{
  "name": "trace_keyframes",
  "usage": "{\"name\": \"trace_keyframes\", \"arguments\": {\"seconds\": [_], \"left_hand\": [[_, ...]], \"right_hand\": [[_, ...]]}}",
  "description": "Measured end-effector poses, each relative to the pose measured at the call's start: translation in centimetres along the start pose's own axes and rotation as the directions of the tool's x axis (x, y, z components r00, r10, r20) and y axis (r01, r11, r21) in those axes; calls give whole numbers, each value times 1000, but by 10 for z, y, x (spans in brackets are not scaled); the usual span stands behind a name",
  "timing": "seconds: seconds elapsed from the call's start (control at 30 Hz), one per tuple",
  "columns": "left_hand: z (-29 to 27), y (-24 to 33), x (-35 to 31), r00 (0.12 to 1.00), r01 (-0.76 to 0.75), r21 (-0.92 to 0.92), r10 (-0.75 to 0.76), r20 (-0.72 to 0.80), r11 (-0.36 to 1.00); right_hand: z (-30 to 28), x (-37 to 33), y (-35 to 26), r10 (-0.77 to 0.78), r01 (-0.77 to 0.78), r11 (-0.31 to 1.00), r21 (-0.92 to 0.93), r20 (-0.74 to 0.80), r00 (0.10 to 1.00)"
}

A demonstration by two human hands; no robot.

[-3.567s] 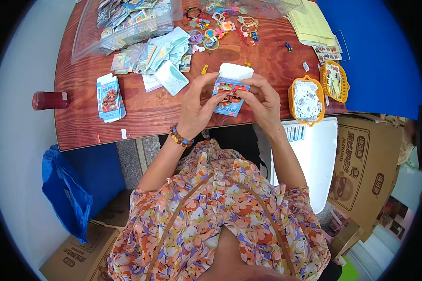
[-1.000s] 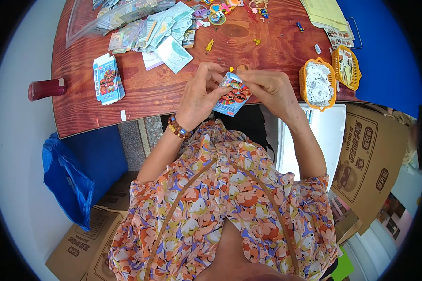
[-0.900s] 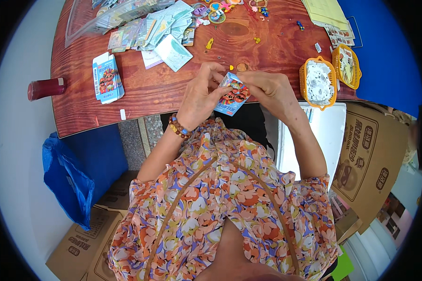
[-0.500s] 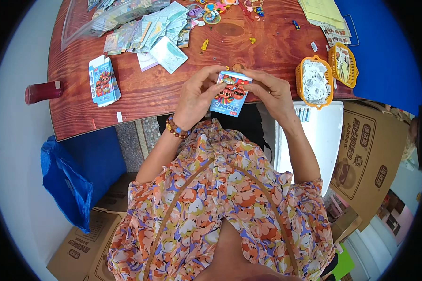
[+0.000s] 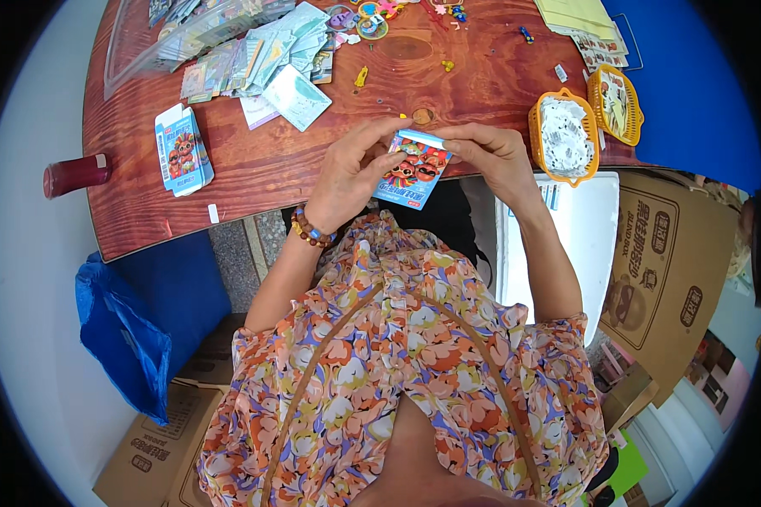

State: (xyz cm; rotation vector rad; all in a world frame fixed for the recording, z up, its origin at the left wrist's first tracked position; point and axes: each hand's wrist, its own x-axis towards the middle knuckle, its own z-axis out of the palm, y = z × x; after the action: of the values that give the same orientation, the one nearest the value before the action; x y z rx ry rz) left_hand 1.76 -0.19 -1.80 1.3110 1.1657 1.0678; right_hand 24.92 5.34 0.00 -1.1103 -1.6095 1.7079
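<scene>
Here, a blue box (image 5: pixel 411 177) gripped two-handed

Left, a similar carton (image 5: pixel 183 156) on the table (image 5: pixel 262 190). Centre, left hand (image 5: pixel 347 169) clasps the box's side at the near edge; right hand (image 5: pixel 492 160) pinches its top. Right, an orange basket (image 5: pixel 573 181).

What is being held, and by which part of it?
A blue box: left grip at its upper left edge, right grip at its upper right corner.

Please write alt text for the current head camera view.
A person's left hand grips a small blue box, with the right hand at its upper edge, over the near edge of a reddish wooden table. Another blue box and a pile of cards lie to the left; two orange baskets stand to the right.
</scene>
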Motion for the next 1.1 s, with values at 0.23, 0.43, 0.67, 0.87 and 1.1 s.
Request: {"name": "trace_keyframes", "arguments": {"seconds": [0.23,0.43,0.67,0.87,1.1], "left_hand": [[0,-4,-1,999,36,-62,-34,23,997],[-3,-7,-1,998,36,-31,-34,62,999],[-3,-7,-4,998,-16,137,7,70,990],[-5,-11,0,983,-111,205,77,169,972],[-5,-11,-2,984,45,86,-59,169,995]], "right_hand": [[-1,-1,-3,1,1,996,-91,13,1000],[11,-6,0,-92,84,973,-214,-28,995],[12,-8,-2,-68,82,896,-437,48,997],[3,0,12,58,-41,991,-130,124,991],[8,2,8,-68,130,889,-439,154,986]]}}
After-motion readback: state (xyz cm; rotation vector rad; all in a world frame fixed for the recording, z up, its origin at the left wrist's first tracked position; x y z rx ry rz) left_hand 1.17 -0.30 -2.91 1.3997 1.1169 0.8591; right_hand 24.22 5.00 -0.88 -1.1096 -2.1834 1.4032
